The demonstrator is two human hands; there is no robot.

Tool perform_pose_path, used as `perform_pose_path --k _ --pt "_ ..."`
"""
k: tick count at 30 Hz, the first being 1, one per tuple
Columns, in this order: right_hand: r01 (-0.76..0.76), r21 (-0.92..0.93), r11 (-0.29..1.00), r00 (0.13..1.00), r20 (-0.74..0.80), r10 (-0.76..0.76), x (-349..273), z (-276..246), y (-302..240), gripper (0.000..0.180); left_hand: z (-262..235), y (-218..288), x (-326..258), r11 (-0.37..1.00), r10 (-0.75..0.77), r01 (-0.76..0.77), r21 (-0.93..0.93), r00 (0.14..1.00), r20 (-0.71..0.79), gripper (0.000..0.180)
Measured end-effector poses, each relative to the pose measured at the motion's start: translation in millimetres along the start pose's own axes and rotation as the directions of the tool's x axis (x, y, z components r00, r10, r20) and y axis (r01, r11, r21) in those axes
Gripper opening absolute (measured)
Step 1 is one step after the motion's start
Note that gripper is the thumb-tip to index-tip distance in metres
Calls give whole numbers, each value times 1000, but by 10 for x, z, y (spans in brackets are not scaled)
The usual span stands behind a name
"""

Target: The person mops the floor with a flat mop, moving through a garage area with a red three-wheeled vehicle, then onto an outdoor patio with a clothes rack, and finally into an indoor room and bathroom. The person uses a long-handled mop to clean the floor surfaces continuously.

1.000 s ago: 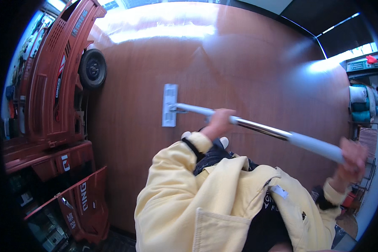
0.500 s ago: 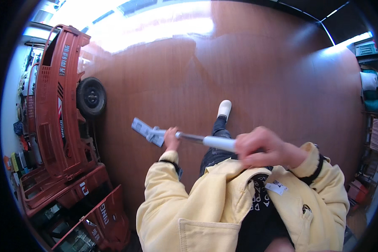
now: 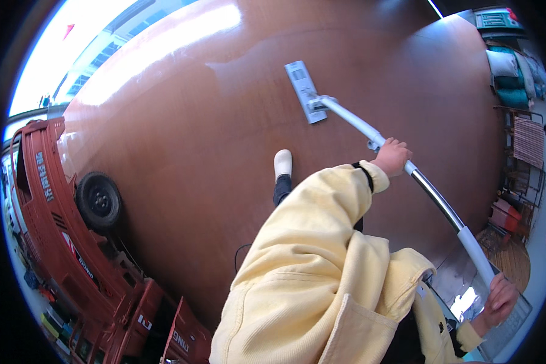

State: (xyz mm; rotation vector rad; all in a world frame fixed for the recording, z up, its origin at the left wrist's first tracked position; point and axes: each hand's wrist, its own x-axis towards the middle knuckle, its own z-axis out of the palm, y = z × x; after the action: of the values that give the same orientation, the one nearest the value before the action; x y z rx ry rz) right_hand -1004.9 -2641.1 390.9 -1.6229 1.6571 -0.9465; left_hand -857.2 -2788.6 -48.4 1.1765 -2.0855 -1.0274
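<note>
**Two-handed mop grip on a shiny brown floor**

So here's the setup. The person's left hand (image 3: 393,156) is wrapped around the mop handle (image 3: 406,171) about midway along the shaft, fingers closed over the top of it. The right hand (image 3: 498,298) is down at about 4 o'clock in the frame, closed on the top end of the pole near the white grip section. Split grip like that makes sense to me: lower hand steers and presses, upper hand acts as the pivot.

The flat mop head (image 3: 305,91) sits out at roughly 12 o'clock from the left hand, lying flat on the brown floor (image 3: 194,151), well ahead of the body. The handle runs at a slant from it back toward 4 o'clock, which keeps the pad flush to the floor.

One white shoe (image 3: 283,164) is planted just at 9 o'clock of the left hand, between body and mop head. The yellow jacket (image 3: 315,273) fills the bottom middle.

Off at 8 o'clock there's a red vehicle (image 3: 48,200) with a black tyre (image 3: 98,201), well apart from the mop. Stacked sacks and clutter (image 3: 515,79) sit at 2 o'clock along the edge.
</note>
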Motion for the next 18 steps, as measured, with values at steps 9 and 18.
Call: perform_pose_path --k 9,18 --pt "327 412 850 575 627 -525 585 -665 0 25 -299 322 700 991 135 -134 -11 982 134 20" --pt "-228 837 497 174 537 -825 2504 -617 1015 32 -1064 95 30 945 -325 321 -68 943 -74 20"
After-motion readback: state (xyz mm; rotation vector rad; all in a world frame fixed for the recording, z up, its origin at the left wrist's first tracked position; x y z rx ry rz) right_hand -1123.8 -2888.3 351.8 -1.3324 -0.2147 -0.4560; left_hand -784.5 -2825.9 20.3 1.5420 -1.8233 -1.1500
